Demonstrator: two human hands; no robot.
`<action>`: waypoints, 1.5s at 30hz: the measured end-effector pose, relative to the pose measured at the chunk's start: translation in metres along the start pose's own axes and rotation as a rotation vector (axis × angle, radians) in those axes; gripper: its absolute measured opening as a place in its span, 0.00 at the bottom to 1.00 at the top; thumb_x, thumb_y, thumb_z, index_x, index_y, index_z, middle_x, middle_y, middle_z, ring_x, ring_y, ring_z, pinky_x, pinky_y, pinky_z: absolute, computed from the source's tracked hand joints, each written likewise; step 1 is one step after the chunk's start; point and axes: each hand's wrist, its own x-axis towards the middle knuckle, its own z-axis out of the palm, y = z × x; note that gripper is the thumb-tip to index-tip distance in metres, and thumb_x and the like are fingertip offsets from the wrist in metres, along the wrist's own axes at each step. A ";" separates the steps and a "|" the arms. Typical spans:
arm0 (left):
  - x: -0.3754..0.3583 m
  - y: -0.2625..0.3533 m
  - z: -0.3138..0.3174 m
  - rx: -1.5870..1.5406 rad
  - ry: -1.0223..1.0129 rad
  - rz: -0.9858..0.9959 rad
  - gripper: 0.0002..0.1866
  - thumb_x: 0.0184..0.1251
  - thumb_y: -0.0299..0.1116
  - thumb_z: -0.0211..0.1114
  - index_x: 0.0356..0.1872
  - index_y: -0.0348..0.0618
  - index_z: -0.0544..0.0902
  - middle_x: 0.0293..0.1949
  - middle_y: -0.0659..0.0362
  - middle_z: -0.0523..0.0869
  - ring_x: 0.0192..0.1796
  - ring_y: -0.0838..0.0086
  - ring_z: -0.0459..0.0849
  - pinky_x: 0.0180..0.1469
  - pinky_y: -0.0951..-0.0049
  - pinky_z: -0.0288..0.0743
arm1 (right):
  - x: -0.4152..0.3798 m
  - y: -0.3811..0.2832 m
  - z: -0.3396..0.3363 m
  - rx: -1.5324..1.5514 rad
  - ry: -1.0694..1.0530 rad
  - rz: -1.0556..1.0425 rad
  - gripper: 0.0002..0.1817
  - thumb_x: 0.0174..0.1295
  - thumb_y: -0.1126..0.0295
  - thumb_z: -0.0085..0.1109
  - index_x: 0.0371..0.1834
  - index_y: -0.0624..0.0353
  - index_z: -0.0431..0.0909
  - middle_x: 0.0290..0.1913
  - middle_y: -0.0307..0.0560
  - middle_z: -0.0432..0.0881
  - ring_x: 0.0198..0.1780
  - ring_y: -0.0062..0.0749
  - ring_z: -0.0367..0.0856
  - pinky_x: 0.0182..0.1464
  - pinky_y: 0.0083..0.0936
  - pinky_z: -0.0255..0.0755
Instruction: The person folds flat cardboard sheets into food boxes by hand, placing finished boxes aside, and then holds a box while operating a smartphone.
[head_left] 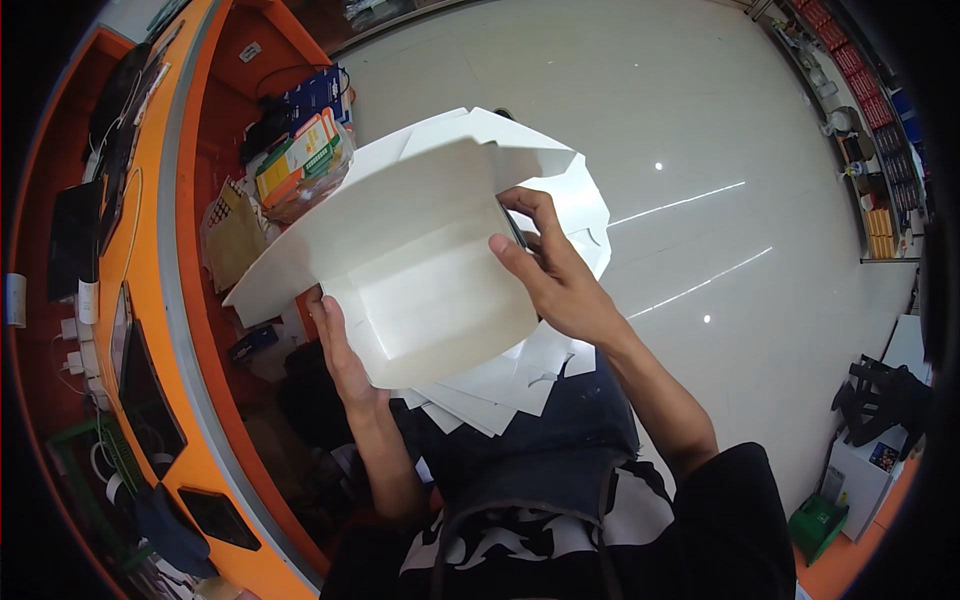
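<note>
Between my two hands is a white cardboard box [440,290], tilted so that its bare inside faces me. A large flap stands up from its far side. My left hand [345,350] grips the left wall, thumb toward me and fingers partly hidden behind. On the opposite side, my right hand [555,270] is closed over the wall near the upper right corner, its index finger at the flap's side tab. Beneath the box, a stack of flat white cardboard blanks [480,410] lies across my lap, fanned out and partly covered.
An orange counter [165,250] runs along my left, with a phone [220,518] and a tablet [150,390] on it. Packets and boxes [300,160] fill its shelf. Shelving [860,130] stands far right, above a green bin [817,525] on the tiled floor.
</note>
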 end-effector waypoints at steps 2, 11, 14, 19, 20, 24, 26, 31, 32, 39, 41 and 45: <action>0.000 -0.002 0.004 0.038 0.033 0.052 0.25 0.84 0.48 0.46 0.71 0.44 0.66 0.63 0.56 0.76 0.64 0.69 0.78 0.64 0.68 0.74 | 0.002 0.005 0.000 0.026 -0.020 -0.066 0.28 0.77 0.56 0.52 0.69 0.64 0.59 0.67 0.63 0.66 0.61 0.51 0.76 0.62 0.45 0.70; -0.006 0.001 -0.004 0.096 -0.015 0.067 0.36 0.78 0.45 0.58 0.77 0.36 0.56 0.70 0.51 0.70 0.71 0.65 0.70 0.72 0.65 0.64 | -0.008 0.027 -0.009 -0.273 -0.115 -0.171 0.47 0.70 0.55 0.63 0.82 0.61 0.45 0.71 0.69 0.63 0.76 0.59 0.61 0.75 0.49 0.59; -0.016 -0.002 -0.023 0.333 -0.183 0.112 0.46 0.65 0.39 0.72 0.78 0.33 0.54 0.70 0.49 0.70 0.71 0.63 0.71 0.72 0.64 0.64 | -0.010 0.031 -0.010 -0.252 -0.128 -0.156 0.51 0.67 0.56 0.66 0.84 0.55 0.41 0.72 0.70 0.62 0.76 0.61 0.60 0.76 0.49 0.56; -0.014 0.009 -0.018 0.434 -0.276 0.017 0.54 0.53 0.34 0.78 0.78 0.32 0.54 0.68 0.45 0.71 0.69 0.59 0.72 0.71 0.61 0.66 | -0.008 0.028 -0.011 -0.274 -0.142 -0.079 0.52 0.64 0.61 0.68 0.84 0.53 0.42 0.76 0.66 0.58 0.77 0.57 0.58 0.76 0.48 0.57; -0.014 0.008 -0.017 0.447 -0.266 0.009 0.54 0.53 0.35 0.78 0.77 0.32 0.54 0.67 0.44 0.71 0.69 0.58 0.73 0.70 0.60 0.66 | -0.007 0.026 -0.011 -0.289 -0.155 -0.038 0.52 0.63 0.64 0.68 0.84 0.54 0.42 0.79 0.62 0.54 0.79 0.53 0.56 0.77 0.47 0.57; -0.010 0.003 -0.022 0.478 -0.261 0.033 0.54 0.54 0.37 0.78 0.77 0.32 0.54 0.67 0.43 0.71 0.69 0.58 0.73 0.70 0.61 0.66 | -0.006 0.035 -0.010 -0.293 -0.130 -0.088 0.52 0.63 0.64 0.69 0.84 0.53 0.42 0.79 0.61 0.55 0.79 0.53 0.56 0.78 0.48 0.55; -0.009 -0.002 -0.029 0.463 -0.285 0.126 0.51 0.59 0.42 0.77 0.77 0.31 0.55 0.68 0.45 0.71 0.69 0.60 0.73 0.71 0.61 0.65 | -0.007 0.040 -0.009 -0.309 -0.061 -0.231 0.46 0.69 0.56 0.63 0.84 0.49 0.45 0.70 0.64 0.65 0.72 0.58 0.65 0.72 0.47 0.60; -0.011 0.000 -0.005 0.110 -0.073 0.069 0.39 0.77 0.45 0.61 0.77 0.32 0.56 0.68 0.50 0.73 0.68 0.67 0.74 0.69 0.67 0.68 | -0.003 0.024 -0.010 0.018 -0.002 0.020 0.33 0.78 0.53 0.49 0.79 0.55 0.53 0.66 0.58 0.67 0.69 0.48 0.67 0.71 0.38 0.61; -0.010 0.004 0.004 0.027 -0.030 0.023 0.36 0.81 0.46 0.56 0.77 0.32 0.55 0.67 0.51 0.73 0.66 0.68 0.76 0.67 0.69 0.71 | 0.000 0.021 -0.009 0.044 0.056 0.064 0.29 0.80 0.53 0.44 0.76 0.57 0.56 0.63 0.56 0.68 0.66 0.44 0.69 0.69 0.35 0.62; -0.002 0.002 0.029 0.231 0.134 0.072 0.35 0.82 0.49 0.53 0.76 0.33 0.58 0.67 0.52 0.74 0.67 0.70 0.75 0.65 0.72 0.71 | 0.011 0.020 0.007 -0.019 0.152 0.041 0.26 0.81 0.53 0.41 0.72 0.58 0.57 0.52 0.50 0.68 0.54 0.34 0.71 0.64 0.33 0.64; 0.001 0.006 0.028 0.188 0.082 0.029 0.34 0.83 0.48 0.51 0.77 0.34 0.58 0.68 0.52 0.73 0.67 0.71 0.74 0.66 0.72 0.70 | 0.012 0.018 0.005 -0.021 0.150 0.060 0.28 0.81 0.50 0.39 0.72 0.58 0.57 0.58 0.54 0.68 0.61 0.38 0.70 0.67 0.35 0.62; 0.015 0.013 0.017 0.004 -0.163 -0.050 0.32 0.84 0.51 0.48 0.75 0.36 0.63 0.68 0.55 0.75 0.66 0.71 0.76 0.68 0.70 0.70 | 0.027 -0.002 -0.010 -0.077 0.184 0.159 0.33 0.79 0.41 0.36 0.73 0.57 0.57 0.66 0.59 0.67 0.69 0.43 0.67 0.69 0.40 0.60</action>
